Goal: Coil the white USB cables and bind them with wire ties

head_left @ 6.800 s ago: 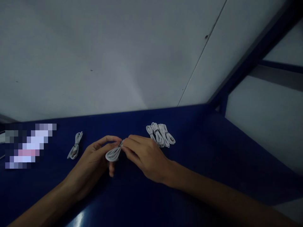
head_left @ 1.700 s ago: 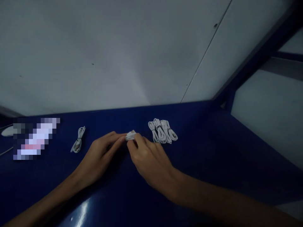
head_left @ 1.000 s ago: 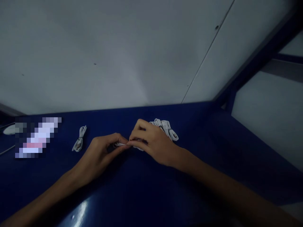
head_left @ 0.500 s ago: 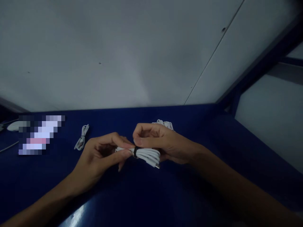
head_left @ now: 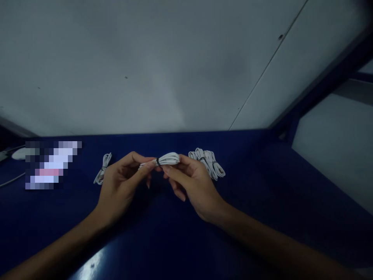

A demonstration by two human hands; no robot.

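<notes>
A coiled white cable [head_left: 169, 158] with a black tie around its middle is held up between both hands, above the blue table [head_left: 145, 241]. My left hand [head_left: 124, 177] pinches its left end between thumb and fingers, close to the tie. My right hand [head_left: 195, 179] grips the right part, thumb below the coil and fingers behind it. Behind my right hand lie several tied white cables [head_left: 215, 165] side by side. Another tied white cable [head_left: 105, 167] rests on the table just beyond my left hand.
A blurred-out bright object [head_left: 54, 165] lies at the left of the table, beside a white rounded item [head_left: 21, 154] and a thin white cord [head_left: 13, 181]. A grey panel [head_left: 145, 70] rises behind the table, with a blue frame [head_left: 320, 85] at the right.
The held cable has moved up and slightly left. My right hand has come down and round from above the tie to the coil's right part, uncovering more of the cables behind it.
</notes>
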